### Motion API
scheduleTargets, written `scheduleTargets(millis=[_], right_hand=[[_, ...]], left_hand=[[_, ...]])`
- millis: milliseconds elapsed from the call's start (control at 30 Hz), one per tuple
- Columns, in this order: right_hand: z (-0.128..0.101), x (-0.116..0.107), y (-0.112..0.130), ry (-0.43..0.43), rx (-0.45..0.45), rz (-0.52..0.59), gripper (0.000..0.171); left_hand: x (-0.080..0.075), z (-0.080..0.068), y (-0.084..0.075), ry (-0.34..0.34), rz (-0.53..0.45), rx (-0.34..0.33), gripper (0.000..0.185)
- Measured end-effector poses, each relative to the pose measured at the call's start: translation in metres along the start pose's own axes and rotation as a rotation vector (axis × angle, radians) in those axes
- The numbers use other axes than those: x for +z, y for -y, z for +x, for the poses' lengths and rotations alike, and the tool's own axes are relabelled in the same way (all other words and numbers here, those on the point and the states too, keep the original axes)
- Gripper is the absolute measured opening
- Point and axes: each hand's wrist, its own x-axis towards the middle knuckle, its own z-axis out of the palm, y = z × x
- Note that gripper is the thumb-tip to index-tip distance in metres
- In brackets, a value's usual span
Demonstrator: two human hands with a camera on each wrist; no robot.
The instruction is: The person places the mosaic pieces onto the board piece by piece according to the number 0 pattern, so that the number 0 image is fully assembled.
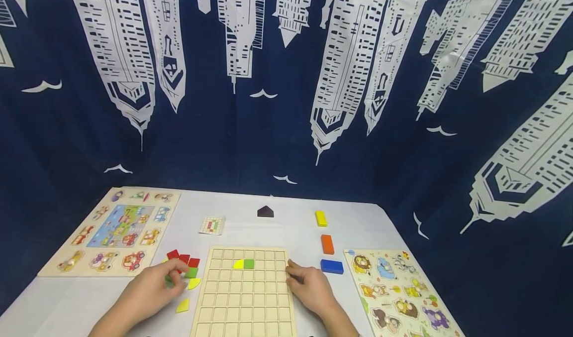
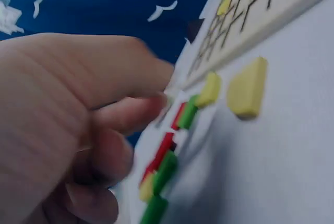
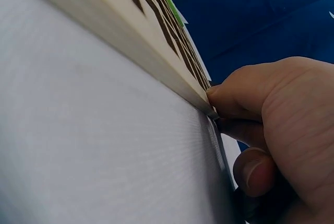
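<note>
A wooden grid board [image 1: 243,302] lies at the table's near middle, with a yellow piece [image 1: 238,264] and a green piece [image 1: 248,264] set side by side in its second row. My left hand [image 1: 172,280] reaches into a pile of red, green and yellow pieces [image 1: 184,263] left of the board. Its fingers are curled over a green piece; the blurred left wrist view does not show a grip. The pile [image 2: 172,145] lies just beyond those fingers [image 2: 130,114]. My right hand [image 1: 297,277] holds the board's right edge, thumb [image 3: 224,98] against the rim [image 3: 156,62].
A vehicle puzzle [image 1: 112,232] lies at the left and an animal puzzle [image 1: 398,292] at the right. Behind the board are a small pattern card [image 1: 212,225], a dark house-shaped piece [image 1: 265,211], and yellow [image 1: 321,218], orange [image 1: 327,244] and blue [image 1: 332,266] blocks. Blue printed cloth hangs behind.
</note>
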Motion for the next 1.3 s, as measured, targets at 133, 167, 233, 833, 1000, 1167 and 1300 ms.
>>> scheduleTargets(millis=[133,167,233,833,1000,1167,1300], right_hand=[[-0.002,0.001,-0.001,-0.002,0.007,-0.004,0.028],[-0.002,0.0,-0.001,-0.004,0.01,-0.006,0.028],[-0.003,0.0,-0.002,-0.005,0.018,-0.007,0.028],[0.001,0.003,0.0,0.002,0.017,0.006,0.029],[0.002,0.002,0.0,0.002,0.012,0.005,0.029],[0.002,0.002,0.001,0.004,0.018,0.011,0.028],[0.002,0.002,0.002,0.007,0.019,0.011,0.028]], left_hand=[[0.009,-0.002,0.013,0.11,0.001,0.071,0.022],[0.011,-0.002,0.015,0.131,-0.005,0.087,0.024],[0.012,-0.002,0.019,0.17,-0.023,0.105,0.03],[0.014,-0.003,0.02,0.119,0.021,0.194,0.025],[0.012,-0.002,0.018,0.084,0.066,0.194,0.028],[0.009,-0.003,0.016,0.06,0.131,0.133,0.032],[0.008,-0.003,0.017,0.054,0.155,0.064,0.035]])
